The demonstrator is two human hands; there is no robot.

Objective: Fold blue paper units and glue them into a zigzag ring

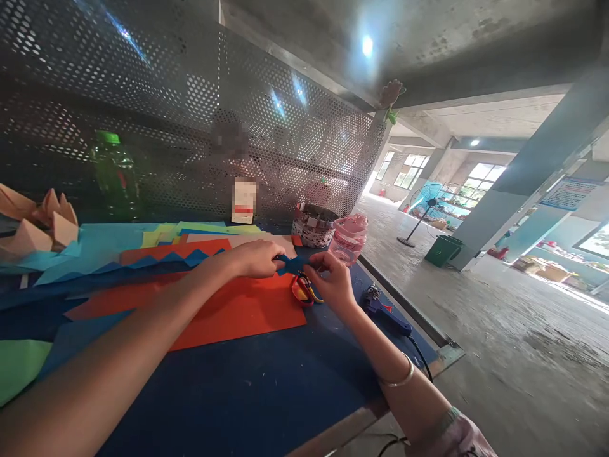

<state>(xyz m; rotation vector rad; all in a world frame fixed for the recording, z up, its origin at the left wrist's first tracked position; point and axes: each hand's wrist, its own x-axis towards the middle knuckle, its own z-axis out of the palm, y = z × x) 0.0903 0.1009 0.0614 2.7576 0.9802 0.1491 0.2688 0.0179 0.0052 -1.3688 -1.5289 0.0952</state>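
Note:
A small piece of blue folded paper (pixel 291 264) is stretched between my two hands, above the orange sheets. My left hand (pixel 257 258), palm down, is closed on its left end. The thumb and fingers of my right hand (pixel 333 280) pinch its right end. Just below the paper lie scissors (pixel 301 292) with red and yellow handles, partly hidden by my right hand. A large orange sheet (pixel 238 308) spreads under and left of my hands. Behind my left forearm runs a blue zigzag-folded paper strip (pixel 164 258).
A blue glue gun (pixel 389 317) with a cable lies at the table's right edge. A patterned basket (pixel 314 227) and a pink plastic bottle (pixel 349 241) stand behind my right hand. Folded peach paper (pixel 35 231) is far left. A perforated metal panel (pixel 285 139) rises behind the table.

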